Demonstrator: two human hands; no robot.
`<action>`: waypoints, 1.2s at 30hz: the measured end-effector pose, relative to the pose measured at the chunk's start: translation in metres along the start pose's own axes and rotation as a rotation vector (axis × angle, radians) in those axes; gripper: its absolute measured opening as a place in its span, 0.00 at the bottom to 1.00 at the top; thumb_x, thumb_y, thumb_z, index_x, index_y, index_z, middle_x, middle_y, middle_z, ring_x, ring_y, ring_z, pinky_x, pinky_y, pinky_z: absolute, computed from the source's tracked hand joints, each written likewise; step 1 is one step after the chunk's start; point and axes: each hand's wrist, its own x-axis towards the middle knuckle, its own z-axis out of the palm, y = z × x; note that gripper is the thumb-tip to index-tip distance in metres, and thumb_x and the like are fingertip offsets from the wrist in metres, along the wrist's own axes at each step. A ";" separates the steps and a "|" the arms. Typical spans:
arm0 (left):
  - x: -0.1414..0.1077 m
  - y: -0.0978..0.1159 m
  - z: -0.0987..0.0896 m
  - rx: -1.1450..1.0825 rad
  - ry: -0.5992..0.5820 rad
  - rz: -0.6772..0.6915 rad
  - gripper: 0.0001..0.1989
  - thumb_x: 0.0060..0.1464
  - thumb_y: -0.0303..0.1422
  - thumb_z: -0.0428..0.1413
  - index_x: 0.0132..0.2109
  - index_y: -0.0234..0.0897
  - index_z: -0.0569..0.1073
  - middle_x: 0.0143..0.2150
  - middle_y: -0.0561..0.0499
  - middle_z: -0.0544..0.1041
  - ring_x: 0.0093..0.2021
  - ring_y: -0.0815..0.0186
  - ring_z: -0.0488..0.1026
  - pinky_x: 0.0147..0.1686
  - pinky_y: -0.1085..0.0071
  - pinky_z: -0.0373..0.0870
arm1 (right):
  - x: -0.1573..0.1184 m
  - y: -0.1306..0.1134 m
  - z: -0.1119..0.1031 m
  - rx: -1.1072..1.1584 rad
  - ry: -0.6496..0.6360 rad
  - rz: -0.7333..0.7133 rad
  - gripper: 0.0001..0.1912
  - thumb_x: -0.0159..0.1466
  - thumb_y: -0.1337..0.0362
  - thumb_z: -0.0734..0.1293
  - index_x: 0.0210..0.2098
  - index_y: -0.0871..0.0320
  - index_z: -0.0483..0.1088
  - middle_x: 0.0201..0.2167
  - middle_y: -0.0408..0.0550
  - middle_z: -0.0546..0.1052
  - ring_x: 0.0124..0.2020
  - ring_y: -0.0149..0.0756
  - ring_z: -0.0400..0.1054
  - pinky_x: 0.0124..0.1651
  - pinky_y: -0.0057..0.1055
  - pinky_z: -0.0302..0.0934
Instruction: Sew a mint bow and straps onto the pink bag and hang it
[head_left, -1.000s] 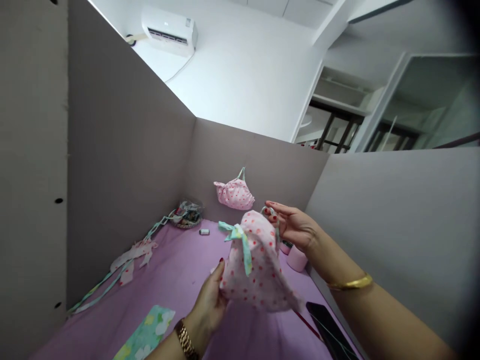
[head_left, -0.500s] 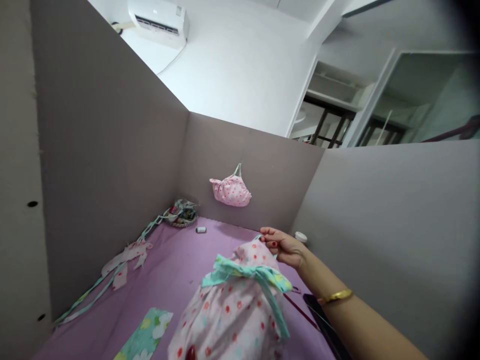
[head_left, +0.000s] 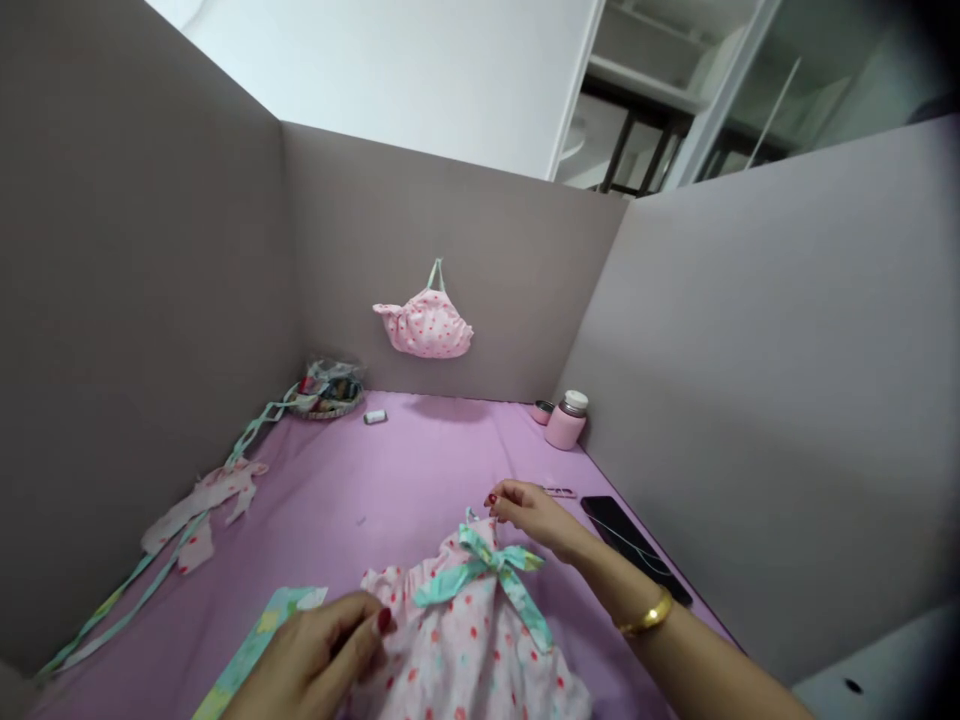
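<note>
The dress (head_left: 450, 650) lies bow up on the worktop (head_left: 420, 460), seemingly being arranged; left hand (head_left: 315, 650) and right hand (head_left: 536, 515) half-curled at side and strap, grip unclear; smoothing would call for light, spread fingers

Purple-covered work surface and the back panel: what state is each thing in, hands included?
Dotted garment: laid out, gathered
Green bow: tied
Hanging dotted piece: hung by its strap, bunched
Pink jar: upright, white lid on
Phone: flat, screen dark
Spool: on its side
Purple cloth: spread, slightly wrinkled
Left hand: fingers curled, grip unclear
Right hand: fingers bent, grip unclear
</note>
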 end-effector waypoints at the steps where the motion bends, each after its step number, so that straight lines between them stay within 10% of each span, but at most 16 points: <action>1: 0.013 0.008 -0.002 0.019 0.013 0.030 0.16 0.56 0.44 0.46 0.31 0.40 0.73 0.28 0.51 0.75 0.31 0.63 0.70 0.31 0.72 0.63 | -0.006 0.000 -0.002 -0.010 -0.001 -0.017 0.09 0.55 0.61 0.66 0.28 0.61 0.68 0.25 0.42 0.70 0.28 0.29 0.61 0.32 0.26 0.52; 7: 0.109 0.024 0.020 -0.141 -0.038 0.110 0.16 0.54 0.39 0.49 0.49 0.41 0.71 0.51 0.46 0.72 0.49 0.58 0.67 0.46 0.69 0.61 | -0.025 0.016 -0.007 0.008 -0.053 -0.033 0.14 0.56 0.55 0.66 0.33 0.61 0.69 0.27 0.43 0.69 0.27 0.28 0.60 0.30 0.25 0.53; 13: 0.154 0.023 0.043 -0.064 -0.353 0.093 0.11 0.48 0.38 0.54 0.28 0.35 0.75 0.23 0.53 0.72 0.24 0.66 0.65 0.25 0.73 0.59 | -0.043 0.030 -0.003 0.065 -0.132 -0.046 0.10 0.56 0.61 0.66 0.35 0.61 0.68 0.30 0.44 0.71 0.31 0.30 0.64 0.34 0.25 0.57; 25: 0.105 0.079 0.025 -0.163 -0.496 0.057 0.08 0.54 0.37 0.50 0.30 0.38 0.61 0.23 0.59 0.55 0.22 0.73 0.50 0.21 0.76 0.47 | -0.096 0.018 0.013 -0.384 0.134 -0.684 0.06 0.60 0.71 0.60 0.35 0.58 0.67 0.28 0.47 0.72 0.30 0.33 0.65 0.33 0.29 0.58; 36: 0.076 0.091 0.021 -0.371 -0.559 -0.030 0.10 0.49 0.31 0.56 0.41 0.38 0.69 0.37 0.52 0.70 0.37 0.66 0.65 0.36 0.73 0.61 | -0.097 0.001 0.026 0.035 0.150 -0.182 0.04 0.55 0.71 0.62 0.28 0.59 0.68 0.25 0.42 0.72 0.26 0.29 0.64 0.28 0.23 0.58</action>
